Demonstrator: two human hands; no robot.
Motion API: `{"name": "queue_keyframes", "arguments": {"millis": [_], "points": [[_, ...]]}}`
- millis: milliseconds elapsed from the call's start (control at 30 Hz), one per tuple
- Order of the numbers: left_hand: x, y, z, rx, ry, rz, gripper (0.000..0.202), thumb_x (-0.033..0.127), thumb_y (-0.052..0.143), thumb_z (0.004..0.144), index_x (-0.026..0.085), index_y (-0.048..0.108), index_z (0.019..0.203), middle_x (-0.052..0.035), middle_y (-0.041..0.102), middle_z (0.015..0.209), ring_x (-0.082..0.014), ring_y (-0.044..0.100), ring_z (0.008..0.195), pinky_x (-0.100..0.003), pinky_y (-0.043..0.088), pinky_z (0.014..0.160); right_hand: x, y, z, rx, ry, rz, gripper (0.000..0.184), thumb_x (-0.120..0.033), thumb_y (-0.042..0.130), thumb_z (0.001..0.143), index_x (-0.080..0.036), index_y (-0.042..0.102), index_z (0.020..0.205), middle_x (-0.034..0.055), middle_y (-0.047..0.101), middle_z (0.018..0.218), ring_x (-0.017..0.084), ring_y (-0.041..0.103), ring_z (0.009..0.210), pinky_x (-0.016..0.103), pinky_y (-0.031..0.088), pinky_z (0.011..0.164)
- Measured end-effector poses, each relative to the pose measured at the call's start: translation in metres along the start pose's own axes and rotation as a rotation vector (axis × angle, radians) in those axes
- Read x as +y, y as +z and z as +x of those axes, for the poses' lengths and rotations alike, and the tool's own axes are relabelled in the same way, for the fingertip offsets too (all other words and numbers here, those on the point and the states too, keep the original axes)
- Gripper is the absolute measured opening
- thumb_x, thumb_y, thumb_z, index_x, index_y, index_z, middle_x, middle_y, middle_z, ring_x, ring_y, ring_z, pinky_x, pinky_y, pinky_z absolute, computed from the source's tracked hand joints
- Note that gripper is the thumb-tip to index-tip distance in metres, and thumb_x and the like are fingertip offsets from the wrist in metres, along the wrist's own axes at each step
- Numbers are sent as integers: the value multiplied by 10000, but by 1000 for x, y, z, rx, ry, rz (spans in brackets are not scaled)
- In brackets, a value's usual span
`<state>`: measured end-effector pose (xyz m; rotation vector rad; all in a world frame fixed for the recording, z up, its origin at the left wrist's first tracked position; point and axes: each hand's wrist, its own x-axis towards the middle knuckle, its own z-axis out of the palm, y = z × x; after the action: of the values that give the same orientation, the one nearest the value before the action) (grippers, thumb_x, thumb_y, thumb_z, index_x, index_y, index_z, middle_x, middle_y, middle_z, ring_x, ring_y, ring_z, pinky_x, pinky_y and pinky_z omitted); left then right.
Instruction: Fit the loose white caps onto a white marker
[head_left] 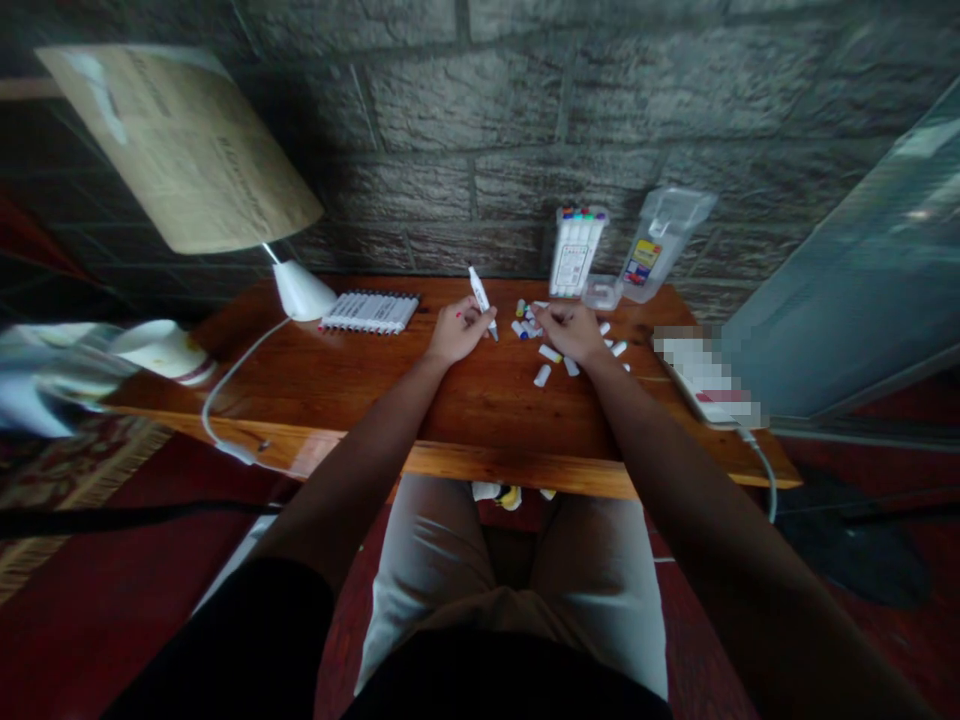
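A white marker [481, 296] is held upright and slightly tilted in my left hand [456, 332], its dark tip pointing down near the tabletop. My right hand [574, 330] is closed, its fingertips pinched at a small white marker cap at the edge of a scattered group of loose caps. Several of these white caps with coloured ends, such as one cap [550, 354] and another cap [542, 375], lie on the wooden table [480, 410] around and below that hand. Part of the group is hidden behind the right hand.
A row of white markers [371, 311] lies at the left beside a lamp [300, 290]. Behind the caps stand a clear case of markers [577, 255] and an open clear case [660, 250]. A white device [709, 380] with a cable rests at the right. A stone wall rises behind.
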<state>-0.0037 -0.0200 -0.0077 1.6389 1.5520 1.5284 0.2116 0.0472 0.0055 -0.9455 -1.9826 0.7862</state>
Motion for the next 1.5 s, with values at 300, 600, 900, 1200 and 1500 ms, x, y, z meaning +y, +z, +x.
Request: {"name": "queue_keyframes", "arguments": {"millis": [300, 600, 900, 1200, 1500], "points": [[4, -1, -4, -37, -46, -62, 270, 438, 717, 859, 197, 624, 782, -12, 711, 610, -144, 677, 554, -235, 512, 567, 5, 1, -1, -38, -197, -220, 368, -431, 599, 941, -192, 736, 698, 12, 661, 634, 140, 551, 582, 274, 374, 604], [-7, -2, -3, -39, 34, 43, 349, 555, 688, 861, 213, 643, 811, -22, 721, 624, -171, 685, 570, -269, 514, 613, 5, 7, 0, -28, -341, -403, 162, -348, 778, 856, -214, 808, 941, 101, 767, 997, 253, 683, 946, 374, 505, 916], [1, -2, -5, -18, 56, 90, 460, 650, 583, 913, 229, 631, 736, -9, 696, 598, -165, 663, 578, -266, 495, 629, 14, 7, 2, -110, -377, -459, 165, -306, 776, 862, -217, 835, 987, 111, 776, 1098, 287, 670, 1074, 449, 475, 1042], [1, -2, -3, 28, 69, 69, 436, 620, 577, 913, 229, 632, 727, -17, 704, 617, -173, 676, 594, -273, 512, 638, 10, 10, 1, -124, -362, -444, 109, -250, 735, 865, -210, 826, 911, 130, 766, 1121, 291, 673, 1118, 457, 490, 1064], [4, -8, 1, 250, -9, 47, 372, 529, 634, 923, 223, 621, 712, 7, 687, 596, -158, 690, 610, -231, 501, 584, 7, 5, 0, 15, -99, 22, 171, -309, 726, 797, -214, 781, 929, 52, 799, 900, 201, 718, 740, 354, 583, 760]]}}
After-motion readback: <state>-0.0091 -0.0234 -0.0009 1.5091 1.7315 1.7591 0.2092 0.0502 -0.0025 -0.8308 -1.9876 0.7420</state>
